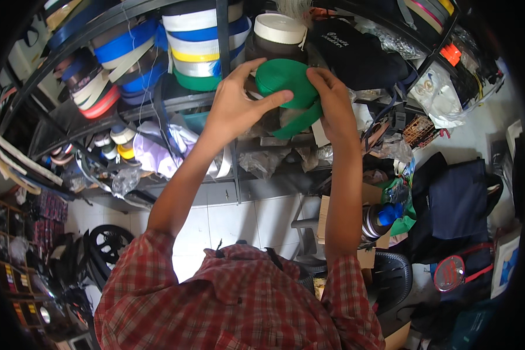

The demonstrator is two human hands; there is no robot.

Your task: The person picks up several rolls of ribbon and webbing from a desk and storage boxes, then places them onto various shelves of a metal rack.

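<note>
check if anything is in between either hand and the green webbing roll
Nothing visible stands between them: the left hand holds the green webbing roll from the left, thumb against it, and the right hand is at its right edge.

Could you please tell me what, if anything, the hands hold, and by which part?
A round green roll of fabric strap: the left hand holds its left side, thumb on its near side; the right hand, its right edge.
</note>
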